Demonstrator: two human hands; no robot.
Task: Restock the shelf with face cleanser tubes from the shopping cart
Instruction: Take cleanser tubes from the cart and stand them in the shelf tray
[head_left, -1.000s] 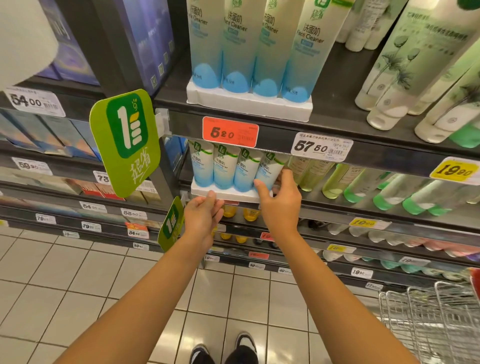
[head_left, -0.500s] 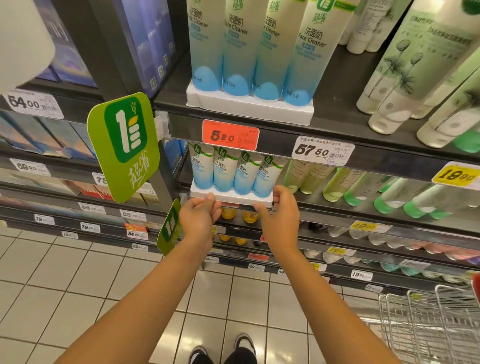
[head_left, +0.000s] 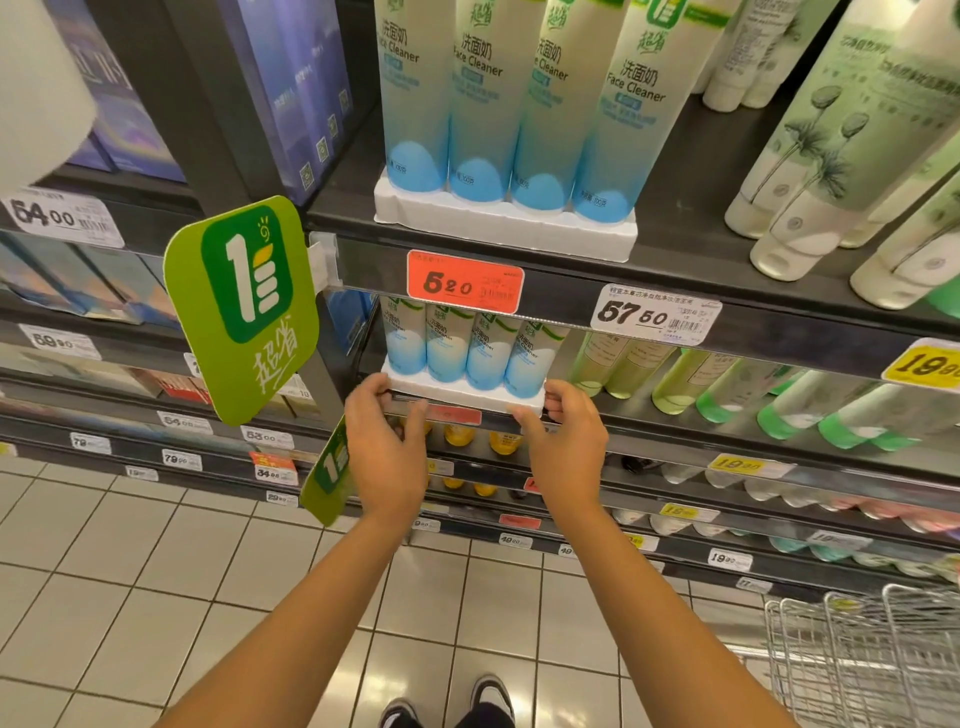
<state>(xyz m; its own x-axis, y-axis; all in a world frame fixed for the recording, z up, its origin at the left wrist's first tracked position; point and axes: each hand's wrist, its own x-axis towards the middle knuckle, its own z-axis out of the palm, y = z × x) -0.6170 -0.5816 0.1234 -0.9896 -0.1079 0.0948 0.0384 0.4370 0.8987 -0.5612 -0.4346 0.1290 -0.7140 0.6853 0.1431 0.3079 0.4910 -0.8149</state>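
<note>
A white foam tray (head_left: 467, 397) holding several blue-and-white face cleanser tubes (head_left: 449, 353) sits at the front of the second shelf, under the orange 5.20 price tag (head_left: 465, 283). My left hand (head_left: 384, 447) grips the tray's left corner and my right hand (head_left: 566, 441) grips its right corner, fingers curled over the front edge. An identical tray of larger-looking tubes (head_left: 509, 135) stands on the shelf above. The wire shopping cart (head_left: 862, 660) is at the bottom right; its contents are out of view.
A green promo sign (head_left: 241, 306) sticks out from the shelf post left of my left hand, with a smaller one (head_left: 327, 470) below it. Green and white tubes (head_left: 727, 389) fill the shelf to the right. Tiled floor and my shoes (head_left: 447, 706) are below.
My right hand came down from the tubes to the tray's right front corner. My left hand rose to the left corner. The tray has shifted slightly back onto the shelf.
</note>
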